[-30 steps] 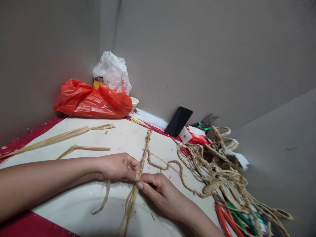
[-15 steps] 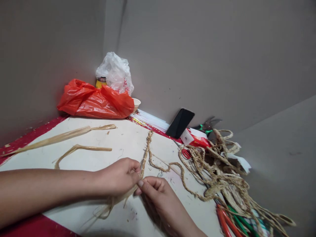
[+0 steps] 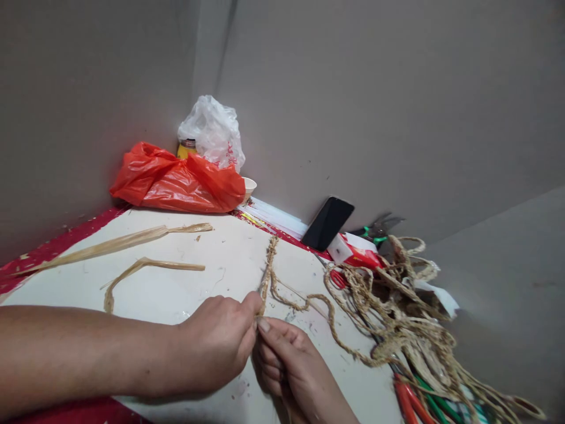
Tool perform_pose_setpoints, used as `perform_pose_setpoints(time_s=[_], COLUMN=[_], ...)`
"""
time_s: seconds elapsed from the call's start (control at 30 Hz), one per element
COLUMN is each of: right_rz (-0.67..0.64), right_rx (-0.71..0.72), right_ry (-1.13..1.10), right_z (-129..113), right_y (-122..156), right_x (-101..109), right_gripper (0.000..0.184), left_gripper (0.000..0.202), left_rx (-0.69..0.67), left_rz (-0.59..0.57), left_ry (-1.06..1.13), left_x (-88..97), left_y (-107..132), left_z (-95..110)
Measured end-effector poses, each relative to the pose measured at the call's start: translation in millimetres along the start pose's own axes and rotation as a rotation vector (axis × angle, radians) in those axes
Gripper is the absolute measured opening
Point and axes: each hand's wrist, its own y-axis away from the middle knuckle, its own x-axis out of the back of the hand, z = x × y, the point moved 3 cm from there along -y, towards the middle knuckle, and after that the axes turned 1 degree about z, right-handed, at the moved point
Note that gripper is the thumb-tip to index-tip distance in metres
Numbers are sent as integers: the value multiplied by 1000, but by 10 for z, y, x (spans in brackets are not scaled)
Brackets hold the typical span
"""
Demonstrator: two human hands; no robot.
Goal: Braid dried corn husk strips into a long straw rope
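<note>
A tan braided cord (image 3: 265, 285) of dry plant fibre runs down the white board to my fingers. My left hand (image 3: 223, 338) is closed round its near end, knuckles up. Beside it, touching, my right hand (image 3: 289, 356) pinches the cord between thumb and forefinger, its other fingers curled. The fibre ends inside both hands are mostly hidden. From the top of the held length, a thinner twisted cord (image 3: 330, 318) winds right into a tangled heap of braided cord (image 3: 397, 318). Two loose strips of dry fibre, one long (image 3: 128, 242) and one bent (image 3: 154, 263), lie left of my hands.
A red plastic bag (image 3: 176, 182), a clear white bag (image 3: 212, 129) and a paper cup (image 3: 249, 187) stand at the back. A phone (image 3: 328, 224) leans on the wall. Pliers (image 3: 379, 228), red-handled scissors (image 3: 338, 279) and red handles (image 3: 408, 400) lie round the heap.
My left hand has turned over, knuckles now up, and closed round the cord's near end. The loose fibre ends seen below my hands are now hidden. The view has shifted slightly.
</note>
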Motion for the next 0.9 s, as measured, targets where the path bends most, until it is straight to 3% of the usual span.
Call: perform_pose_setpoints(time_s=[0.17, 0.4, 0.53, 0.67, 0.73, 0.83, 0.9], right_rz=[68, 192, 129, -6, -37, -63, -62], right_rx=[-12, 48, 32, -40, -56, -59, -65], right_ry=[3, 38, 11, 34, 62, 122, 166], right_z=[41, 54, -7, -65, -80, -96, -107], right_y=[-8, -13, -9, 22, 31, 22, 9], right_x=[14, 52, 66, 61, 70, 90, 114], right_gripper=[44, 46, 41, 33, 30, 29, 30], left_gripper=[18, 39, 33, 17, 13, 13, 14], left_rx=[-92, -195, -176, -105, -76, 18, 35], left_rz=[-28, -19, 29, 177, 73, -243, -269], left_ry=[-108, -171, -81, 174, 423, 769, 790], left_x=[-32, -137, 43, 250, 197, -15, -83], left_y=[11, 80, 92, -31, -108, -154, -149], left_z=[37, 49, 46, -39, -89, -137, -165])
